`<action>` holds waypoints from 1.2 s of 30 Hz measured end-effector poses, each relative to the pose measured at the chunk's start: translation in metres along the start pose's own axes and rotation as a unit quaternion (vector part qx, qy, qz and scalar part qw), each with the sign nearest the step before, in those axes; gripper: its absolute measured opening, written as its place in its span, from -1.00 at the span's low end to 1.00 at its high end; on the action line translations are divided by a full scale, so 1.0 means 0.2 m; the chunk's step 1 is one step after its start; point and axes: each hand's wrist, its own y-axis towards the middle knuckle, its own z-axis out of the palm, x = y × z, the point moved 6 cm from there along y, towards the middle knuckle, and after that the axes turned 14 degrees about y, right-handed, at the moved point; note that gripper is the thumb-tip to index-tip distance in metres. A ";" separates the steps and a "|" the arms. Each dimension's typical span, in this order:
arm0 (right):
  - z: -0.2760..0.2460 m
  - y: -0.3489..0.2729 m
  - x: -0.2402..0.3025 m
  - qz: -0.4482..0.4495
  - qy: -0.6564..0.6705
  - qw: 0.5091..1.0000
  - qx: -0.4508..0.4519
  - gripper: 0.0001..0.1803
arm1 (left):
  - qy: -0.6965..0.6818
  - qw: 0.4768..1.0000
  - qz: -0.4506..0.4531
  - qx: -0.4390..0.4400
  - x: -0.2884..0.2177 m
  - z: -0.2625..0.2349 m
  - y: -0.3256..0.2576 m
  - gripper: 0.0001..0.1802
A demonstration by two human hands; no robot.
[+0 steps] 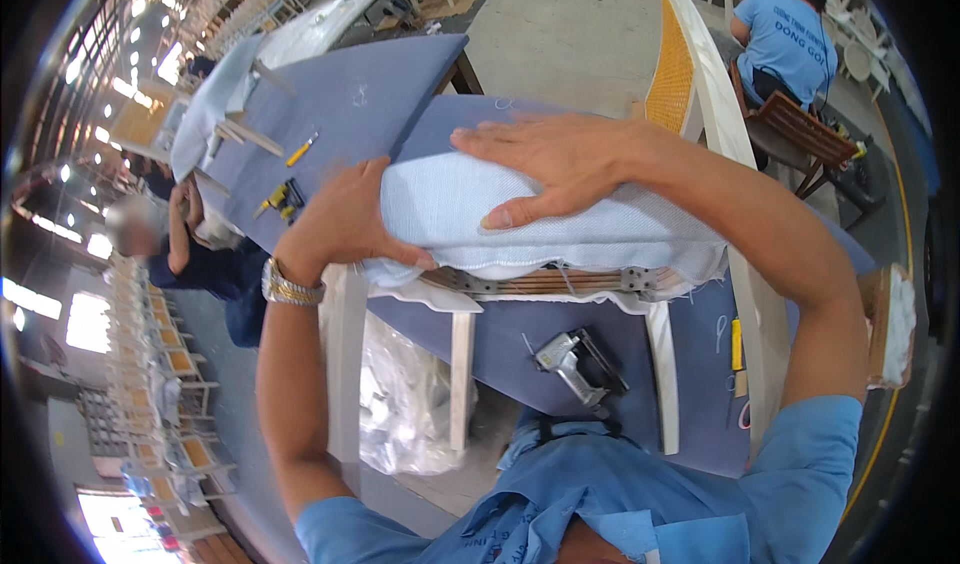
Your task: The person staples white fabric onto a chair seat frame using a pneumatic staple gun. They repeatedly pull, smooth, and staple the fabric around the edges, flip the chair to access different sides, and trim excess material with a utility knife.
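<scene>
A padded chair seat (440,204) in pale blue-white woven fabric lies across the frame of a white chair (345,364) in front of me. My left hand (350,219) grips the seat's left end, its thumb pressed along the near edge and its fingers partly hidden behind the padding. On top of the fabric my right hand (555,159) rests flat, with fingers stretched out and thumb apart. Loose cloth hangs at the seat's near side, where brown webbing (540,282) and metal brackets show beneath.
A staple gun (575,364) lies on the blue-grey covered table (500,334) close to my body. Yellow-handled tools (283,199) lie at the left, and a yellow cutter (738,344) at the right. A cane-backed frame (675,64) stands far right. Co-workers (785,39) sit nearby.
</scene>
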 end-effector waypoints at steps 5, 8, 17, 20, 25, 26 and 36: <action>0.21 -0.30 0.44 -0.053 0.015 0.998 0.036 -0.16 | -0.020 0.999 0.010 -0.041 0.04 0.05 -0.07 0.43; -0.13 -0.62 0.17 0.063 0.030 0.986 -0.151 -0.17 | -0.042 0.998 0.049 -0.015 -0.07 0.01 0.06 0.37; -0.10 -0.70 -0.09 0.017 0.072 0.963 -0.258 -0.26 | -0.061 0.982 0.175 0.015 -0.98 -0.16 0.49 0.23; -0.12 -0.71 -0.09 0.043 0.108 0.962 -0.246 -0.28 | 0.003 0.952 0.253 -0.173 -1.10 -0.17 0.38 0.26; -0.12 -0.73 -0.08 0.071 0.115 0.960 -0.245 -0.33 | 0.003 0.893 0.339 -0.295 -1.03 -0.10 0.13 0.21; -0.12 -0.73 -0.08 0.075 0.122 0.958 -0.247 -0.34 | -0.016 0.897 0.346 -0.273 -0.96 -0.08 0.09 0.20; 0.11 -0.42 0.09 0.134 0.039 0.986 0.090 -0.40 | -0.013 0.973 0.144 -0.181 -0.44 0.02 0.11 0.32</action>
